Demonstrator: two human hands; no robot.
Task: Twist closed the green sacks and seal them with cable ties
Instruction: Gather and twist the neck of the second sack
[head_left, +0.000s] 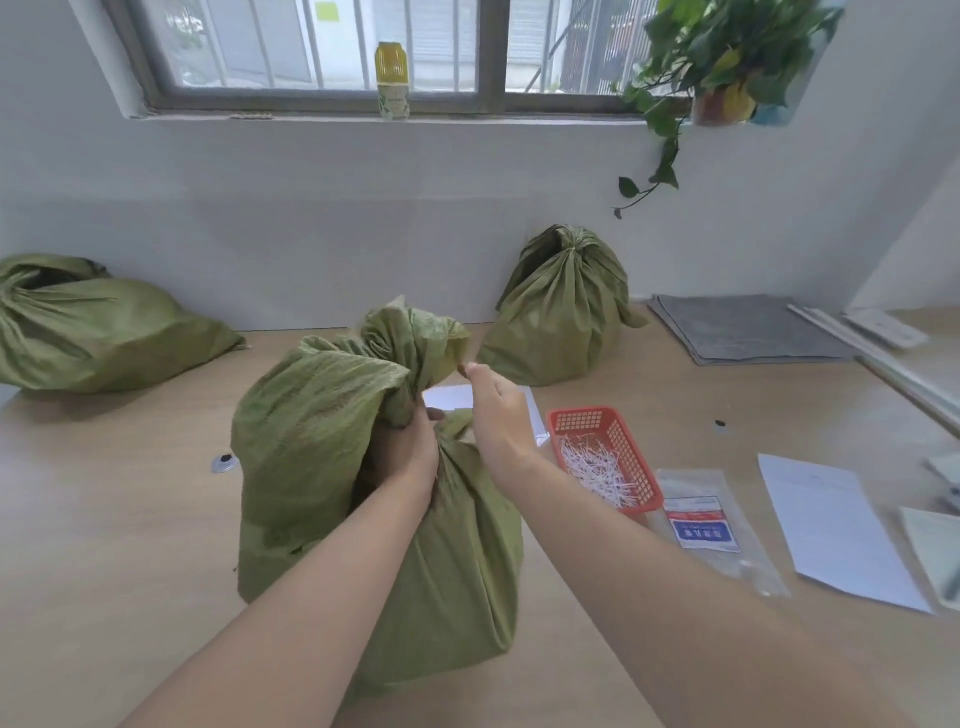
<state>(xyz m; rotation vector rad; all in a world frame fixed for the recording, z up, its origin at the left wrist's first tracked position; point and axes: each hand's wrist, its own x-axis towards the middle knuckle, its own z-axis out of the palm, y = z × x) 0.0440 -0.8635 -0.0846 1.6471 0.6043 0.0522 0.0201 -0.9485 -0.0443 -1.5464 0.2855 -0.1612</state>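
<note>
- Gripping the gathered neck of the middle sack (332, 415), the left hand (410, 452) has its fingers wrapped round the bunched cloth, probably to stop the twist springing open.
- The right hand (496, 415) is raised beside the flared mouth with its fingers curled. Its fingertips (467, 370) are at the cloth's edge, but I cannot tell whether they pinch the cloth, hold a tie, or hold nothing.
- The middle sack stands on the desk (130, 519), close in front of the person. Its long axis is upright and its mouth points up, tipped slightly away.
- No tie shows on its neck, so sealing looks not yet done.
- The red basket (571, 418) of white cable ties (592, 467) sits just right of this sack, within easy reach of the right hand.
- A tied sack (561, 322) stands upright by the wall with its neck cinched and pointing up.
- A third sack (88, 327) lies on its side at far left, long axis roughly across the desk, apparently not yet sealed.
</note>
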